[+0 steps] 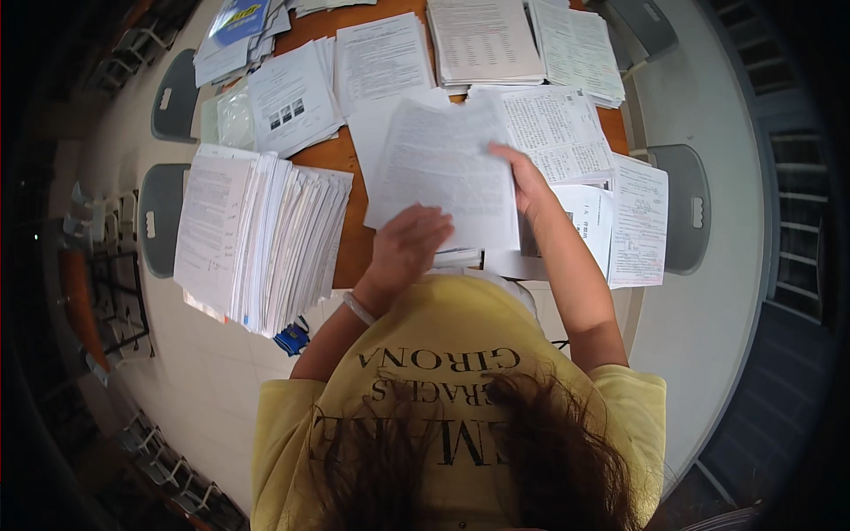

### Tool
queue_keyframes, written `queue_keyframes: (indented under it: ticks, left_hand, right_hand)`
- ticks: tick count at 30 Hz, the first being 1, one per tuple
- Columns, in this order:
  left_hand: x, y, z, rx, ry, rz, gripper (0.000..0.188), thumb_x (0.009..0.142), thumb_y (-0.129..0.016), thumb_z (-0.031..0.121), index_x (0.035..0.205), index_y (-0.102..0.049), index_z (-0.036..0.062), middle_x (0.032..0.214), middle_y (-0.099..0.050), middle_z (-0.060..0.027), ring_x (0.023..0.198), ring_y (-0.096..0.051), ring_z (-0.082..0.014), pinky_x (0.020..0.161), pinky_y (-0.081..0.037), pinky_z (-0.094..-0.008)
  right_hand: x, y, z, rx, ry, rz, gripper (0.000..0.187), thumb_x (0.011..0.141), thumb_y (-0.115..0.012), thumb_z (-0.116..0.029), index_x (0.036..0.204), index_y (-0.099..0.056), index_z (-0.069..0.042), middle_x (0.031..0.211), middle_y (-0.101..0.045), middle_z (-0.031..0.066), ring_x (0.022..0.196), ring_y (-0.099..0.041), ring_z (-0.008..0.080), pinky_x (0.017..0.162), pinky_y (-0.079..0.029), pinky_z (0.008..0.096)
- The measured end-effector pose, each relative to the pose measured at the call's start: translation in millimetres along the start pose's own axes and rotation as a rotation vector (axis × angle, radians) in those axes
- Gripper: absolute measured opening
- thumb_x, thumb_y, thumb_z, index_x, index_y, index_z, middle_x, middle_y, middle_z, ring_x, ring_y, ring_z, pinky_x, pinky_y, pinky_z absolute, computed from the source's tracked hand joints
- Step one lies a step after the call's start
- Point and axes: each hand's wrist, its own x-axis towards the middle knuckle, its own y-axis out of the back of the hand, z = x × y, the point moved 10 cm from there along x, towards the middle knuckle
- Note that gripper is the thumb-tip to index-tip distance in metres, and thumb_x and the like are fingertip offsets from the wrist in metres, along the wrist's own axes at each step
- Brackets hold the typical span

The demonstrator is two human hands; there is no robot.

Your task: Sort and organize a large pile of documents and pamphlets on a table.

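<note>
A small bundle of white paper sheets [447, 181] is in front of me, the top page's print blurred. My right hand [524, 180] grips its right edge, the thumb over the top and the other fingers hidden beneath. Across the lower left corner lies my left hand [409, 245], slightly blurred, its fingers stretched out toward the right over the paper. A white band circles the left wrist. Beneath and behind the bundle, more pale sheets [367, 133] stick out on the brown table [354, 252].
A tall fanned stack of papers [266, 239] leans at the table's left edge. More piles [485, 44] line the far side, with a blue booklet [239, 19] at far left. Printed sheets [639, 221] overhang the right edge. Grey chairs [686, 212] flank both sides.
</note>
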Motion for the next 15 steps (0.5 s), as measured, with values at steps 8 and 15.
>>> queue_keyframes:
  ticks: [8,15]
  left_hand:
    - [1.5,-32.7,8.7,-0.181,0.125,-0.261,0.025,0.070,-0.066,0.006,0.095,-0.064,0.0055,0.102,-0.063,-0.0075,0.100,-0.058,-0.0249,0.087,-0.048,-0.0409]
    - [-10.2,-6.0,-91.6,-0.607,1.080,0.266,0.041,0.083,-0.059,0.008,0.122,-0.048,0.0004,0.115,-0.057,-0.0140,0.108,-0.052,-0.0215,0.095,-0.038,-0.0347]
  right_hand:
    - [-10.5,51.0,-24.9,-0.147,0.226,0.072,0.030,0.081,-0.059,0.000,0.108,-0.055,0.012,0.099,-0.062,0.0205,0.084,-0.064,0.0238,0.074,-0.053,0.0317]
    - [-31.1,34.1,-41.9,-0.055,0.218,-0.078,0.029,0.080,-0.060,-0.001,0.106,-0.055,0.011,0.100,-0.062,0.0220,0.084,-0.064,0.0251,0.075,-0.054,0.0310]
